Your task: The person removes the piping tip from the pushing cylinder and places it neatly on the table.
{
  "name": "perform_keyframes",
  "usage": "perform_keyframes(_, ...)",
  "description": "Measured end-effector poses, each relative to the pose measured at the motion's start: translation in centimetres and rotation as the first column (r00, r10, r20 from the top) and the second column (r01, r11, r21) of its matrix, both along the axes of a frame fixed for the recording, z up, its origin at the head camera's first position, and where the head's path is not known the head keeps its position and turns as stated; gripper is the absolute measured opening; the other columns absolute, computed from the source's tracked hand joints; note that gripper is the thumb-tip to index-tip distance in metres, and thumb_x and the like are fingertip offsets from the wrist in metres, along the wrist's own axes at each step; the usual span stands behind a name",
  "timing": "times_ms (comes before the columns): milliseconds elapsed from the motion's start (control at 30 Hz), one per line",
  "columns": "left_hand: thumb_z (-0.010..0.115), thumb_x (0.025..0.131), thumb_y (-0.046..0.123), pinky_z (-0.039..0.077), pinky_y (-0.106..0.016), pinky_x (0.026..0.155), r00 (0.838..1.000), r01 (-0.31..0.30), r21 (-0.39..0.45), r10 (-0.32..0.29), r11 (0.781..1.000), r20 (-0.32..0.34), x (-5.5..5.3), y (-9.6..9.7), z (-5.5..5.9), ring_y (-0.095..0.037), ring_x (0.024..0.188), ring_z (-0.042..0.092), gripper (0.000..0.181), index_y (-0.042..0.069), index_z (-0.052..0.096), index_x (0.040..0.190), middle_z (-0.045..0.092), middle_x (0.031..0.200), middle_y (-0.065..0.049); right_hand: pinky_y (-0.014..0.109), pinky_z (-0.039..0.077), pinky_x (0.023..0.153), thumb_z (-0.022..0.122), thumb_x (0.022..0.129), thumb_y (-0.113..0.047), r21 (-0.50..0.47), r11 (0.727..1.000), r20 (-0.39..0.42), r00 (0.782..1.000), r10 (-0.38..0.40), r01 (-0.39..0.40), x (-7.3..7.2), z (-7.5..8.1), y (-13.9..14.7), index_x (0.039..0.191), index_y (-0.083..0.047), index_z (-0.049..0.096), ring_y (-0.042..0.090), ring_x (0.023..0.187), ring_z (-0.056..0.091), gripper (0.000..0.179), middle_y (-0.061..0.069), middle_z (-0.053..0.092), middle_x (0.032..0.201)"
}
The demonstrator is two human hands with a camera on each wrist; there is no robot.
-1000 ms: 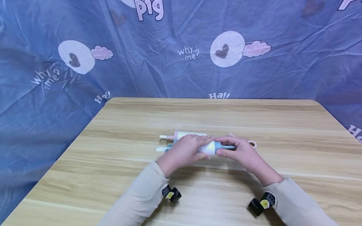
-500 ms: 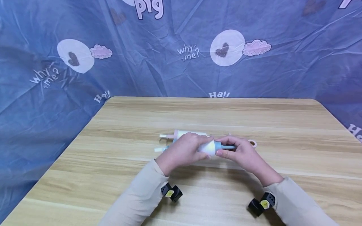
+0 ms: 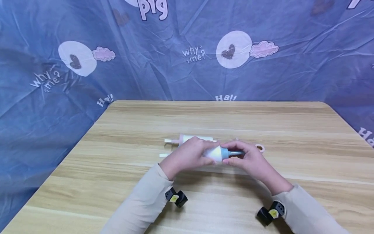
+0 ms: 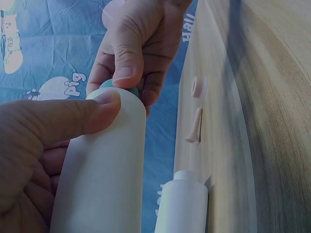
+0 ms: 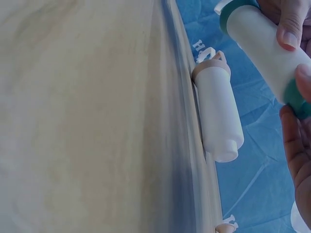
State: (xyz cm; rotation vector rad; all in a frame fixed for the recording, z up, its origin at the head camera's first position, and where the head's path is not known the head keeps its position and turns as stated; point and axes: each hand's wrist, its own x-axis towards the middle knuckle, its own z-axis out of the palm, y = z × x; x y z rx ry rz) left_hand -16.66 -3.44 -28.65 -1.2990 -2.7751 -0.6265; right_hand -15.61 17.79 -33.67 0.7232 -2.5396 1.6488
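My left hand [image 3: 190,154] grips a white plastic bottle [image 3: 212,153] above the table, its thumb near the capped end in the left wrist view. At the bottle's right end, the thumb and fingers of my right hand [image 3: 248,157] pinch a blue cap [image 3: 224,154] with a thin nozzle [image 3: 236,153]. The bottle lies roughly sideways. A teal collar [image 5: 233,12] rings its other end in the right wrist view. Behind the hands, a second white bottle [image 5: 218,109] with a pink collar [image 5: 209,69] rests on the table; its bare neck [image 4: 183,174] shows in the left wrist view.
A pink ring [image 3: 259,148] and a pink funnel-shaped nozzle [image 4: 196,126] lie on the wood-grain table [image 3: 146,117], to the right of the second bottle. A blue printed cloth [image 3: 163,65] hangs behind the table's far edge.
Both hands keep their hold in nearly the same place. The blue part at the held bottle's left end, visible earlier, is now hidden behind the left hand.
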Motion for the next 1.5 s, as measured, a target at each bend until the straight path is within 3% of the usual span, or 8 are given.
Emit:
perform_keyframes(200,0.074,0.079,0.023,0.049,-0.023,0.077,1.000,0.012,0.009,-0.012,1.000,0.021,0.01,0.11,0.02,-0.015,0.095,0.063,0.054,0.006,0.057,0.126,0.062,0.121,-0.007,0.022,0.051,0.080,0.076,0.075,-0.011,0.019,1.000,-0.032,0.999,0.004,-0.003,0.07,-0.13,0.22,0.112,-0.005,0.062,0.010,0.097,0.061,0.040,0.010,0.062,0.113)
perform_keyframes(400,0.074,0.079,0.021,0.048,-0.021,0.073,1.000,0.005,0.017,-0.005,1.000,0.017,0.12,0.20,-0.01,-0.012,0.086,0.062,0.055,0.006,0.055,0.128,0.066,0.114,-0.006,0.022,0.050,0.082,0.070,0.083,-0.013,0.024,1.000,0.031,0.999,0.018,-0.019,0.20,0.22,0.66,0.118,-0.007,0.058,0.009,0.101,0.058,0.038,0.008,0.059,0.119)
perform_keyframes(567,0.073,0.080,0.021,0.049,-0.023,0.075,1.000,0.004,0.013,-0.004,1.000,-0.006,0.19,0.28,0.02,-0.014,0.088,0.063,0.054,0.005,0.055,0.128,0.066,0.114,-0.007,0.025,0.052,0.079,0.063,0.088,-0.015,0.000,1.000,0.092,0.996,0.021,-0.021,0.23,0.25,0.71,0.118,-0.004,0.057,0.014,0.099,0.059,0.032,0.013,0.059,0.118)
perform_keyframes(933,0.073,0.080,0.018,0.049,-0.027,0.089,0.999,-0.010,-0.031,0.009,0.999,-0.031,0.22,0.48,0.09,-0.020,0.105,0.061,0.053,0.002,0.055,0.127,0.061,0.122,-0.012,0.035,0.056,0.065,0.053,0.094,-0.013,-0.104,0.990,0.170,0.978,0.117,-0.100,-0.11,0.15,0.67,0.114,0.008,0.054,0.019,0.073,0.066,0.029,0.020,0.066,0.087)
perform_keyframes(1100,0.072,0.081,0.018,0.048,-0.026,0.089,0.999,-0.013,-0.036,0.011,0.999,-0.032,0.27,0.53,0.10,-0.020,0.106,0.061,0.052,0.003,0.055,0.128,0.061,0.122,-0.011,0.036,0.056,0.063,0.053,0.094,-0.011,-0.125,0.986,0.177,0.976,0.130,-0.108,-0.09,0.12,0.68,0.114,0.010,0.053,0.020,0.071,0.067,0.029,0.021,0.066,0.085)
perform_keyframes(1500,0.072,0.081,0.021,0.044,-0.026,0.096,0.999,-0.028,-0.056,0.027,0.998,-0.026,0.27,0.48,-0.24,-0.021,0.115,0.056,0.055,0.004,0.053,0.129,0.058,0.126,-0.010,0.025,0.053,0.074,0.065,0.087,-0.014,-0.042,0.999,0.181,0.983,0.028,-0.021,0.20,0.06,0.57,0.115,0.004,0.058,0.012,0.086,0.064,0.034,0.018,0.064,0.105)
